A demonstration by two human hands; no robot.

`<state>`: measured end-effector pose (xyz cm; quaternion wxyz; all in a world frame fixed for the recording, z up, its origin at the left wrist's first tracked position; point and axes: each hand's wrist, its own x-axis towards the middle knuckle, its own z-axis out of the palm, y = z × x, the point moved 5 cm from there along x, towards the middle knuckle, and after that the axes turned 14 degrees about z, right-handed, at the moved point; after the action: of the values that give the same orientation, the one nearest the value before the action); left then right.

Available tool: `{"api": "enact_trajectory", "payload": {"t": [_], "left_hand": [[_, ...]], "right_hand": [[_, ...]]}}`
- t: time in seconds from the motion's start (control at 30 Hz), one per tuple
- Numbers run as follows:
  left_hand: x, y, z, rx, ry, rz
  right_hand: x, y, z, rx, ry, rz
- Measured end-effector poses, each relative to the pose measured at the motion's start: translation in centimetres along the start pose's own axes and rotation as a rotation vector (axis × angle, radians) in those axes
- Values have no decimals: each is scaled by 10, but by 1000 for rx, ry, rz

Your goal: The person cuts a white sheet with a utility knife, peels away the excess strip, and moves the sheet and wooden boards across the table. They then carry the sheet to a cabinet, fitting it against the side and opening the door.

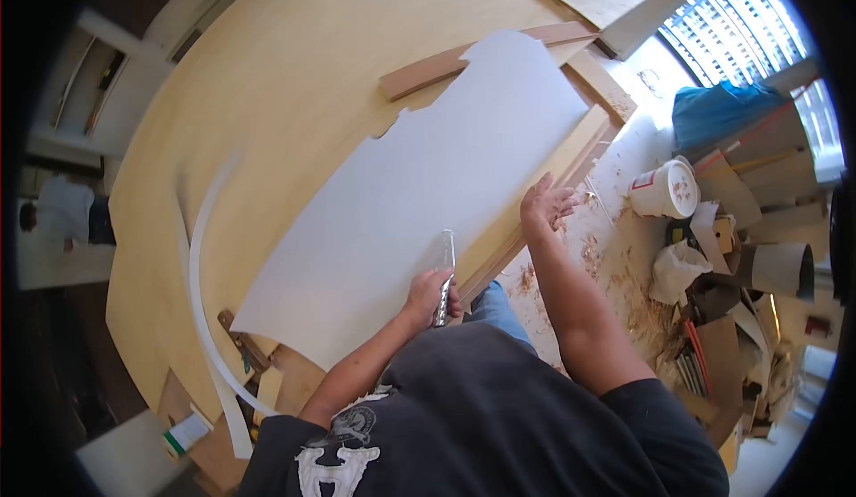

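Note:
My left hand [432,295] is wrapped round a shiny metal tool [446,274] with a slim, upright body, over the lower edge of a large white sheet [428,167]. That sheet has a notched upper-left edge and lies on a broad pale wooden panel [241,105]. My right hand [547,203] is at the sheet's right side, by a wooden strip [571,151] along the panel's edge; its fingers are spread and nothing shows in them.
A curved brown wooden piece [428,73] lies beyond the sheet. Bent white strips [198,283] are at the left. A white bucket [664,189], a plastic bag [680,271], shavings and offcuts sit on the floor at the right. Far left, a person [69,210] is visible.

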<state>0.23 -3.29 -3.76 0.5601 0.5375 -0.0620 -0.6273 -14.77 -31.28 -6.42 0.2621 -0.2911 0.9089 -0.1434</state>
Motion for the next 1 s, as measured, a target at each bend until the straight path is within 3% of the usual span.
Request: {"api": "enact_trajectory", "payload": {"t": [0.1, 0.17, 0.3, 0.5, 0.6, 0.7, 0.8, 0.9, 1.0], "left_hand": [[-14, 5, -6, 21, 59, -15], [-10, 5, 18, -4, 70, -36], [4, 9, 16, -71, 96, -83], [-3, 9, 27, -95, 141, -79], [0, 4, 23, -96, 161, -4], [0, 7, 28, -110, 219, 36], [7, 16, 43, -126, 223, 52], [24, 46, 69, 43, 186, 80], [65, 80, 87, 494, 20, 343]], "right_hand": [[7, -20, -12, -9, -70, 87], [43, -41, -27, -79, -82, 71], [43, -76, -27, -103, -136, 10], [49, -59, -16, -139, -68, 40], [28, -67, -39, -229, -95, 182], [40, -60, -28, -114, -125, 223], [48, -54, -20, -102, -107, 170], [41, -59, -24, -126, -51, 143], [42, -55, -19, -108, 33, 104]]}}
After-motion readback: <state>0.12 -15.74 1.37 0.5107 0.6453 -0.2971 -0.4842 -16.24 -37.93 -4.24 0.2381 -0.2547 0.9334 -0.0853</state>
